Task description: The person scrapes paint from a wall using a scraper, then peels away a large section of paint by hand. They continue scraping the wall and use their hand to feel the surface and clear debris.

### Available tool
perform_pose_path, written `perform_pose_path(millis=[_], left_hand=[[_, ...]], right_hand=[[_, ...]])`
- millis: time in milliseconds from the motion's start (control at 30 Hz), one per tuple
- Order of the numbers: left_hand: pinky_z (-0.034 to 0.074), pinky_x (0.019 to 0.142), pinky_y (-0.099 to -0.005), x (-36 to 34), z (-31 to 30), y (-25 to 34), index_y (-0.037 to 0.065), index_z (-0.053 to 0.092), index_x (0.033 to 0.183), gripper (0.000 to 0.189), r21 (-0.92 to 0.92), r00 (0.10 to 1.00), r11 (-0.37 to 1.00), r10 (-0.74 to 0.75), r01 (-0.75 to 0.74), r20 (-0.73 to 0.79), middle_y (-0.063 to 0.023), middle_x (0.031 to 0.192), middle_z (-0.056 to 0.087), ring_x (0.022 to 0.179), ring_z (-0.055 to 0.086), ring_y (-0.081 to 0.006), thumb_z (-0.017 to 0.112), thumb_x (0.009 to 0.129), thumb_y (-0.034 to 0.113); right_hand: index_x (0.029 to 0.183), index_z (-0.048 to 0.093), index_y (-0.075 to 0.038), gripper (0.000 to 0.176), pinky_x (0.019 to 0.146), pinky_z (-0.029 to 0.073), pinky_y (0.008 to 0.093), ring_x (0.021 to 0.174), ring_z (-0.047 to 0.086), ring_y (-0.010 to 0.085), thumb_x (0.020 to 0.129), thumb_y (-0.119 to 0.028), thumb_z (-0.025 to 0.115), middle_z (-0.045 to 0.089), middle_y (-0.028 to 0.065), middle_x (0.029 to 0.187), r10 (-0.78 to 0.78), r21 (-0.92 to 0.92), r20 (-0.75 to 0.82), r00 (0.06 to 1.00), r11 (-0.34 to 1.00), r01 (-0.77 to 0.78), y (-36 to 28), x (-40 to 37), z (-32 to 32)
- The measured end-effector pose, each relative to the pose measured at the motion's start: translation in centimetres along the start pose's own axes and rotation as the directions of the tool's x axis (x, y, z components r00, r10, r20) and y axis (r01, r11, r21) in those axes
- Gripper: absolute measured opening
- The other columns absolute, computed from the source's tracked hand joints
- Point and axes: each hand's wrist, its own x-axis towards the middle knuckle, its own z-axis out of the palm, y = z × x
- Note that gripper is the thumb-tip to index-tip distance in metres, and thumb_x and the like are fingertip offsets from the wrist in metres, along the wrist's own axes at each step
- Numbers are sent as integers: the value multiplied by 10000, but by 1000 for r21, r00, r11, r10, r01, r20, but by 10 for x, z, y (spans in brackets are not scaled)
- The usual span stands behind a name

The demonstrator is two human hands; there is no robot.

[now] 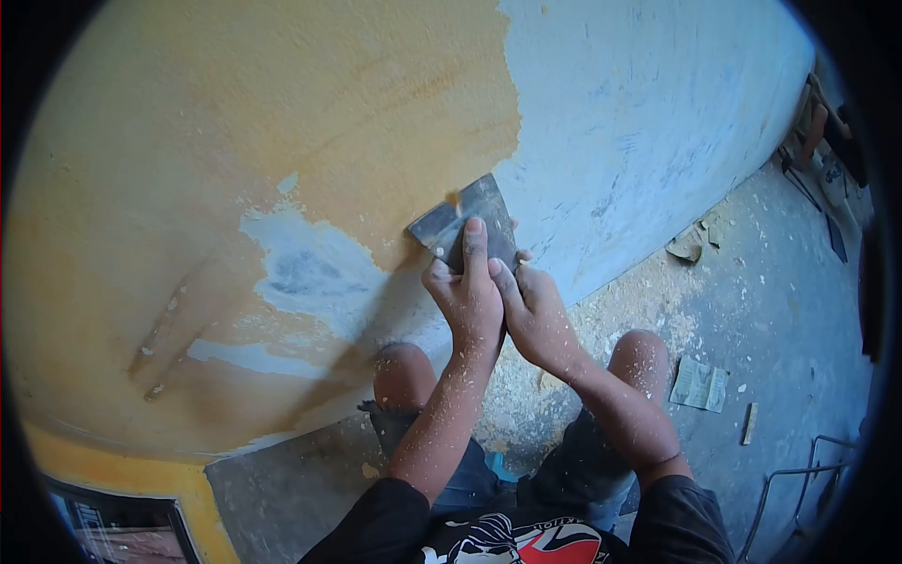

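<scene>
A wide, flat metal scraper (489, 209) lies with its blade edge against the wall, where yellow paint (310, 113) borders a bare, pale patch (601, 132). My left hand (470, 296) grips it, thumb pressed along the blade's face. Close beside it, my right hand (536, 315) is closed on the scraper's lower right part; some of its fingers are hidden behind the tool. A small paint flake hangs near the blade, blurred. Another bare patch (305, 268) shows left of the hands. Paint dust speckles both forearms.
Paint chips (526, 414) cover the floor between my knees and along the wall. A folded paper (699, 383) and a small strip (749, 424) lie to the right. Metal tubing (799, 475) stands lower right. Another person (827, 132) is at the far right. A framed opening (117, 522) is lower left.
</scene>
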Motion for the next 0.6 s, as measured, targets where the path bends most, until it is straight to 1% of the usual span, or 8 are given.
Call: perform_pose_path(millis=[33, 100, 167, 233, 333, 500, 567, 600], left_hand=[[545, 564, -308, -2, 0, -2, -80, 624, 1001, 319, -4, 1000, 1000, 9, -9, 7, -163, 900, 686, 640, 647, -195, 560, 973, 231], [550, 574, -311, -10, -2, -6, -72, 630, 989, 310, 25, 997, 999, -34, 35, -70, -157, 901, 687, 639, 646, -196, 561, 973, 229], [557, 588, -316, -5, -3, -11, -71, 632, 994, 312, 57, 991, 997, -53, 61, -124, -162, 909, 686, 647, 648, -195, 561, 973, 232], [565, 598, -322, -4, 4, -3, -77, 629, 1004, 311, 25, 999, 1000, -11, 12, -39, -171, 910, 681, 666, 654, -199, 558, 974, 224], [567, 604, -320, -12, 4, -2, -73, 628, 1007, 310, 11, 998, 1000, -27, 28, -61, -161, 909, 682, 700, 656, -197, 556, 975, 227], [568, 608, -316, -4, 7, 0, -69, 619, 1030, 316, 10, 998, 1000, -26, 27, -51, -161, 917, 684, 715, 656, -188, 556, 977, 236], [569, 603, -319, -3, 10, 6, -73, 611, 1045, 315, -22, 999, 999, -39, 39, -16, -174, 920, 682, 711, 655, -185, 558, 976, 230], [583, 600, -317, -5, 12, 7, -90, 640, 966, 317, -55, 998, 998, -36, 33, -45, -159, 876, 693, 686, 677, -201, 574, 971, 220]], right_hand=[[732, 548, 124, 531, 597, 455, 450, 617, 605, 433, 999, -329, 485, 550, 313, 645, -11, -2, -5, 1000, 1000, 11, 4, -2, 2], [742, 542, 130, 530, 624, 459, 461, 619, 599, 440, 1000, -330, 483, 542, 313, 639, -156, 10, -79, 985, 988, 157, 23, -6, 10], [778, 553, 142, 524, 668, 470, 472, 681, 618, 453, 1000, -327, 482, 551, 324, 663, -104, -97, 10, 995, 990, 105, 22, -1, 2], [777, 553, 143, 526, 706, 478, 474, 716, 621, 466, 999, -330, 484, 548, 336, 672, -44, -7, -14, 999, 999, 44, 13, 0, 0], [756, 545, 138, 536, 691, 469, 481, 710, 616, 472, 999, -336, 484, 542, 341, 666, -2, -30, -10, 1000, 1000, 2, 9, -6, -1], [746, 545, 137, 546, 651, 451, 486, 695, 612, 470, 997, -344, 487, 543, 342, 663, -58, -67, -38, 998, 996, 56, 12, 1, 0], [741, 548, 132, 554, 646, 453, 485, 689, 607, 475, 993, -358, 493, 541, 341, 658, 21, -23, -19, 1000, 1000, -21, -1, 0, -4], [744, 552, 132, 559, 629, 453, 477, 682, 611, 467, 993, -366, 493, 545, 333, 654, 42, -3, -4, 999, 999, -42, 2, -1, -5]])
